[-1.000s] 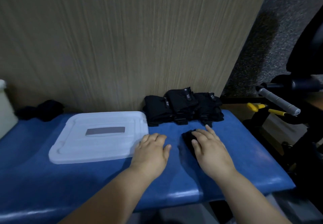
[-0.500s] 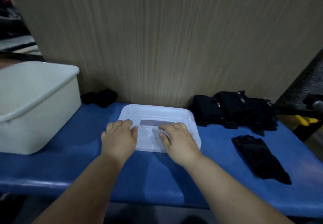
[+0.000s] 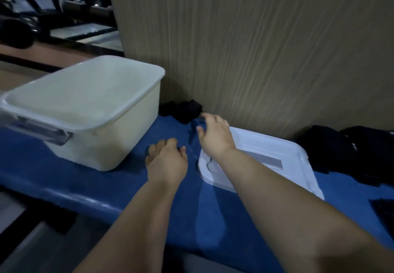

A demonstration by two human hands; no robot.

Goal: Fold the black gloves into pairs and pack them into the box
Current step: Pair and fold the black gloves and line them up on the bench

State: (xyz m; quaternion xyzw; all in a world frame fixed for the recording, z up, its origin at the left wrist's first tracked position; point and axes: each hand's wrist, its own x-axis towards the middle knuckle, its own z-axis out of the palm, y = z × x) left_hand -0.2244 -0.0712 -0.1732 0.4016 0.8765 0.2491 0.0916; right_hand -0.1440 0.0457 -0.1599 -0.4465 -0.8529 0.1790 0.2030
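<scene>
Just left hand (image 3: 167,162) and right hand (image 3: 215,138), loose-fingered, empty, between upward-facing box (image 3: 102,136) and lid (image 3: 266,144) lengthwise along wall (image 3: 255,49)

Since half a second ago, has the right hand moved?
Yes. The right hand has left the top of the lid, going left past its far corner toward the lone black glove.

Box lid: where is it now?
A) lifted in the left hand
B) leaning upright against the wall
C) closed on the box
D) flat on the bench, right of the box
D: the lid lies flat on the blue bench, right of the open box.
</scene>
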